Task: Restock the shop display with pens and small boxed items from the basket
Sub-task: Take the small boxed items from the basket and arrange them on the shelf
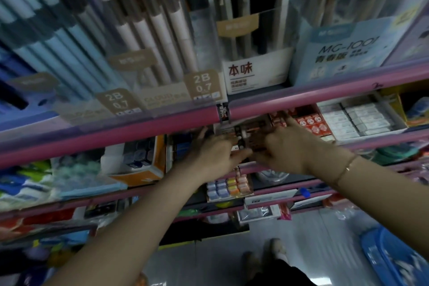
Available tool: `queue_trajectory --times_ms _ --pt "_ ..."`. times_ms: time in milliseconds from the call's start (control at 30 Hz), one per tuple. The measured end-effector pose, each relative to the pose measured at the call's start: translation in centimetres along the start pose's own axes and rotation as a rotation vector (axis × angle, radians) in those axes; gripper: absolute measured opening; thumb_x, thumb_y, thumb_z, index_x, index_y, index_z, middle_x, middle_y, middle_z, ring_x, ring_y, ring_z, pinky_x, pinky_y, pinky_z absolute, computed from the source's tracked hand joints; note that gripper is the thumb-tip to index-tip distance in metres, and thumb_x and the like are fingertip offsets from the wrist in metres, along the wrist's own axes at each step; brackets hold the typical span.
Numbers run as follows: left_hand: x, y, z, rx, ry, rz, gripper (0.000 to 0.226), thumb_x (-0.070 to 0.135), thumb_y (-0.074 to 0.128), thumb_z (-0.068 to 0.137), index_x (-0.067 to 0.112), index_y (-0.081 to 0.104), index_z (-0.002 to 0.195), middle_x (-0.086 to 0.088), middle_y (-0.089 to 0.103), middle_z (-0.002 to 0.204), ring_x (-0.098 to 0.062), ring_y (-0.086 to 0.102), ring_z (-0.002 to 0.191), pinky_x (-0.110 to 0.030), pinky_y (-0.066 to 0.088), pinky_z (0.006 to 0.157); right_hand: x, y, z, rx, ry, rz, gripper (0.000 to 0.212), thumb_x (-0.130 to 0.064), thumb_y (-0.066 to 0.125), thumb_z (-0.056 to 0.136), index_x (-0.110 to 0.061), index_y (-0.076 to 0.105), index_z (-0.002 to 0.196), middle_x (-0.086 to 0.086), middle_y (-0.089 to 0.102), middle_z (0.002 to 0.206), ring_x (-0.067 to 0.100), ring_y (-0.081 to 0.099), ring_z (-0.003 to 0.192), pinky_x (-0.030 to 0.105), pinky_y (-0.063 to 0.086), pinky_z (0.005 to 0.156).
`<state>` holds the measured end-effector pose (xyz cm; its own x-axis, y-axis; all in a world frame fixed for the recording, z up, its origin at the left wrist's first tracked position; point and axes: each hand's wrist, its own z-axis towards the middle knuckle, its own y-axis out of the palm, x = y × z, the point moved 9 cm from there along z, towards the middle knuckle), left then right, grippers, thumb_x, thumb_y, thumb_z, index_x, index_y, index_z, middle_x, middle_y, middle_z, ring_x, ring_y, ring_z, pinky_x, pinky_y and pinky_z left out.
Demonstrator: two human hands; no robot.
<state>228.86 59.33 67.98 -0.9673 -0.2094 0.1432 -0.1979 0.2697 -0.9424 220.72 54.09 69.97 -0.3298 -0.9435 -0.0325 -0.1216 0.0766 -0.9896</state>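
Two tiers of pink display shelving [162, 123] fill the view, pen racks above. Below the upper rail, the left hand [214, 154] and right hand [286, 147] pinch a dark tray of small boxed items [249, 134] between them, its long axis running left to right (contents blurred). It lies straight ahead, half inside the shelf, equally near both hands.

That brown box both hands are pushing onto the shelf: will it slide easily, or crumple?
The brown box looks like stiff printed card, so it probably keeps its shape. The left hand and right hand steady it together, so it may twist. It seems small, likely light.
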Motion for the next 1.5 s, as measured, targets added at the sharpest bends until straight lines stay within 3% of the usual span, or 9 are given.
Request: queue_trajectory --times_ms 167,333,433,533,667,867,1067,1267,1500 --pt "0.7 2.3 -1.2 -0.011 0.010 0.208 0.066 0.057 0.026 0.097 0.015 0.030 0.147 -0.006 0.023 0.157 -0.019 0.018 0.143 -0.045 0.004 0.117 -1.2 2.8 -2.4 -0.039 -0.054 -0.203 0.047 -0.039 0.033 0.092 -0.020 0.047 0.133 0.005 0.052 0.133 0.023 0.042 0.129 0.055 -0.008 0.113" --pt "1.8 1.1 -0.9 -0.061 -0.095 0.229 0.045 0.038 0.034 0.100 0.014 0.042 0.136 -0.006 0.040 0.146 -0.020 0.033 0.136 -0.045 0.006 0.116 -1.2 1.9 -2.2 0.045 -0.025 -0.150 0.042 -0.021 0.038 0.093 -0.017 0.045 0.134 0.009 0.053 0.132 0.026 0.044 0.127 0.053 -0.006 0.115" --pt "4.1 -1.2 -0.8 -0.059 -0.182 0.190 0.037 0.036 0.045 0.095 0.022 0.044 0.129 -0.001 0.050 0.134 -0.024 0.045 0.125 -0.046 0.017 0.114 0.6 -0.6 -4.8 0.235 -0.004 0.039 0.047 -0.021 0.047 0.090 -0.017 0.045 0.136 0.009 0.048 0.134 0.027 0.041 0.127 0.044 0.017 0.115" --pt "11.4 -5.5 -0.8 0.359 -0.043 0.037 0.037 0.031 0.055 0.090 0.022 0.054 0.126 0.001 0.057 0.124 -0.027 0.058 0.107 -0.043 0.045 0.094 6.2 -2.3 -12.0 0.493 0.086 0.331 0.034 -0.018 0.058 0.084 -0.005 0.060 0.116 0.016 0.058 0.115 0.035 0.056 0.103 0.043 0.048 0.084" --pt "27.2 -4.3 1.7 0.535 0.264 -0.361 0.018 0.029 0.052 0.091 0.022 0.065 0.102 0.010 0.063 0.087 -0.011 0.060 0.075 -0.026 0.048 0.063 17.6 2.8 -26.3 0.504 0.437 0.456 0.026 -0.007 0.056 0.083 -0.001 0.062 0.108 0.016 0.058 0.104 0.035 0.057 0.091 0.040 0.050 0.074" --pt "50.7 11.1 12.0 0.060 0.419 -0.509 0.016 0.013 0.057 0.091 0.015 0.067 0.103 -0.005 0.069 0.091 -0.021 0.064 0.081 -0.035 0.052 0.072 32.8 19.4 -49.4 0.345 1.192 0.696 0.033 -0.011 0.054 0.087 -0.006 0.056 0.119 0.018 0.053 0.115 0.037 0.053 0.104 0.038 0.043 0.078" --pt "60.8 35.2 20.1 -0.388 0.322 -0.426 0.016 0.005 0.053 0.087 0.019 0.061 0.084 -0.002 0.062 0.069 -0.027 0.066 0.073 -0.042 0.056 0.072 35.9 41.8 -63.5 0.193 1.660 1.006 0.034 -0.007 0.057 0.084 -0.003 0.059 0.118 0.021 0.061 0.117 0.037 0.058 0.104 0.037 0.045 0.086" --pt "62.3 62.7 28.1 -0.577 0.291 -0.340 0.020 0.004 0.050 0.087 0.021 0.058 0.081 -0.014 0.068 0.088 -0.033 0.067 0.086 -0.044 0.055 0.079 35.4 68.8 -66.6 0.065 1.802 1.044 0.036 -0.014 0.057 0.085 -0.005 0.057 0.120 0.019 0.059 0.122 0.035 0.056 0.108 0.036 0.045 0.086" --pt "63.5 84.8 37.6 -0.613 0.586 0.096 0.024 0.014 0.049 0.093 0.013 0.059 0.115 -0.009 0.062 0.111 -0.027 0.058 0.097 -0.033 0.049 0.080 38.4 94.0 -64.1 -0.240 1.664 1.001 0.051 -0.023 0.057 0.090 -0.008 0.039 0.135 0.022 0.039 0.136 0.038 0.045 0.122 0.038 0.039 0.099"
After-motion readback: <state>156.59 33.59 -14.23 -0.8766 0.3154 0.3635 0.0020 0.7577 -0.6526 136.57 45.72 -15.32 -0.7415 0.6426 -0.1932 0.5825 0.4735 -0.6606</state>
